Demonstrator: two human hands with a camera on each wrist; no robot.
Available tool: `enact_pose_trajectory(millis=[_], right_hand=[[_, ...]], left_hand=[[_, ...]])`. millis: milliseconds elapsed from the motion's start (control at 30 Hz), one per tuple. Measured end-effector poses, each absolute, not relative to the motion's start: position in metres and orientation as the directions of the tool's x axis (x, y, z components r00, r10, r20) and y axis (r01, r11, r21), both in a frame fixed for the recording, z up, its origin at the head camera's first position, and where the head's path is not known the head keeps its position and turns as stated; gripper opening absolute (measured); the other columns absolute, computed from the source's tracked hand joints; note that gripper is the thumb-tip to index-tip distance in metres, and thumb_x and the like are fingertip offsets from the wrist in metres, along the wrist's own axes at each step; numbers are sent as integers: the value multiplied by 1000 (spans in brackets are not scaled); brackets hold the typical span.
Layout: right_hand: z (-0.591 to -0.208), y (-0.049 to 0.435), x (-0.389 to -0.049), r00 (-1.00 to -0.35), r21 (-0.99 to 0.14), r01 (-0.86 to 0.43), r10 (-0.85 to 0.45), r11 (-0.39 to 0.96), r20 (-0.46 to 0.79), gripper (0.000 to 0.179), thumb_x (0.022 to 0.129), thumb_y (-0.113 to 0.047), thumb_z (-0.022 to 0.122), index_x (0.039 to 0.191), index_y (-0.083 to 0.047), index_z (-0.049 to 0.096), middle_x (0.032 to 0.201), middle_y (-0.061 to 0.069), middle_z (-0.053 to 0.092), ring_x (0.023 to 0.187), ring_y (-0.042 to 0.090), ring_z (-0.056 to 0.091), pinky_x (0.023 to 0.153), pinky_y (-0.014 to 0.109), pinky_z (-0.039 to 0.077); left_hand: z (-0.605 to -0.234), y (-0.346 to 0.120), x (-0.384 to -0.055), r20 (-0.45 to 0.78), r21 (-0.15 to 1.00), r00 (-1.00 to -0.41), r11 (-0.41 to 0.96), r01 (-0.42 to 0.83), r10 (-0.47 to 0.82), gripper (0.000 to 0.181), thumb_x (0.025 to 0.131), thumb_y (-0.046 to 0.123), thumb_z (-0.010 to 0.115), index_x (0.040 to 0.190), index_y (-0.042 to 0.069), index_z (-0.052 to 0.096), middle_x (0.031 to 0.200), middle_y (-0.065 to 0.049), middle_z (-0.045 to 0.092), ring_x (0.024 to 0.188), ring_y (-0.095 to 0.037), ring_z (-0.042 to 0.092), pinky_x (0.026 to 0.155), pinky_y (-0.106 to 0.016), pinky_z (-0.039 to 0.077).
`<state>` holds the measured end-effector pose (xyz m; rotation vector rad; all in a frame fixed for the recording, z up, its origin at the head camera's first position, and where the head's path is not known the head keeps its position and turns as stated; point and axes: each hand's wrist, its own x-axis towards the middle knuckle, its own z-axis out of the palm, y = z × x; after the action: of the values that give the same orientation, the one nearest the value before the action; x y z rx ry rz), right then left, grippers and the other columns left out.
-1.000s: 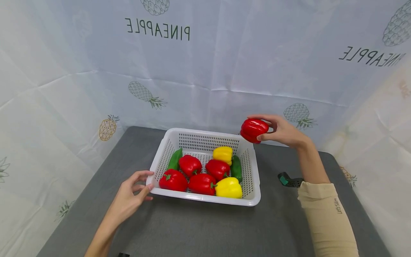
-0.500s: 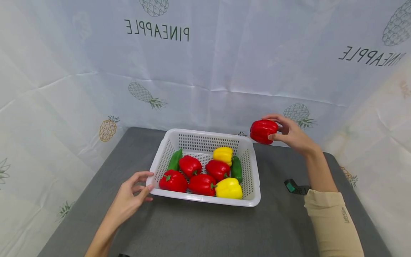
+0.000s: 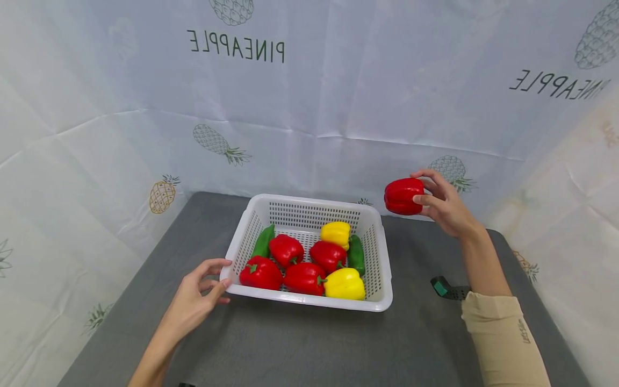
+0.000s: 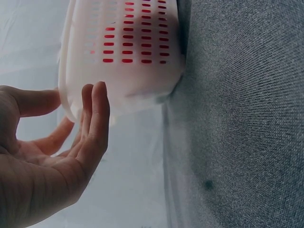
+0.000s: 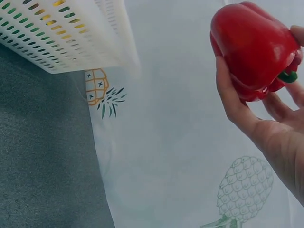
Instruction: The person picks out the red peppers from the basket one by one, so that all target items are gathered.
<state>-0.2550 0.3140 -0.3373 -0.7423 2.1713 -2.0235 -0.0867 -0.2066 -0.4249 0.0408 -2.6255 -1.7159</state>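
My right hand grips a red bell pepper in the air, beyond the basket's back right corner. In the right wrist view the thumb and fingers hold that pepper by its sides, its green stem turned toward the palm. At the front left corner of the white plastic basket, my left hand pinches the rim between thumb and fingers. Inside lie several red bell peppers, two yellow bell peppers and two long green vegetables. The left wrist view shows the basket's slotted wall beside the fingers.
The basket stands on a dark grey table. Behind it hangs a pale curtain printed with pineapples, and more of it runs down both sides. A black strap piece with a green patch sticks out by the right wrist.
My right hand has moved to the right with the red bell pepper, away from the basket. The left hand and the basket have stayed in place.
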Motion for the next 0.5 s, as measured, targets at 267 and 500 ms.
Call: enact_pose_trajectory(millis=[267, 500], right_hand=[[-340, 315, -249, -889, -953, -303, -363, 8, 279, 47, 105, 4, 53, 149, -14, 52, 145, 0, 58, 123, 17, 64, 91, 27, 68], [-342, 313, -248, -879, -947, -319, -365, -25, 306, 49, 105, 6, 47, 152, -9, 54, 142, 1, 61, 120, 17, 64, 92, 27, 67]], left_hand=[[-425, -206, -86, -13, 913, -1000, 407, -21, -24, 46, 100, 3, 75, 143, 3, 60, 128, -27, 63, 92, -30, 79, 73, -31, 70], [-424, -206, -87, -14, 908, -1000, 418, -24, -27, 46, 100, 3, 76, 143, 3, 61, 128, -27, 63, 93, -32, 80, 72, -30, 69]])
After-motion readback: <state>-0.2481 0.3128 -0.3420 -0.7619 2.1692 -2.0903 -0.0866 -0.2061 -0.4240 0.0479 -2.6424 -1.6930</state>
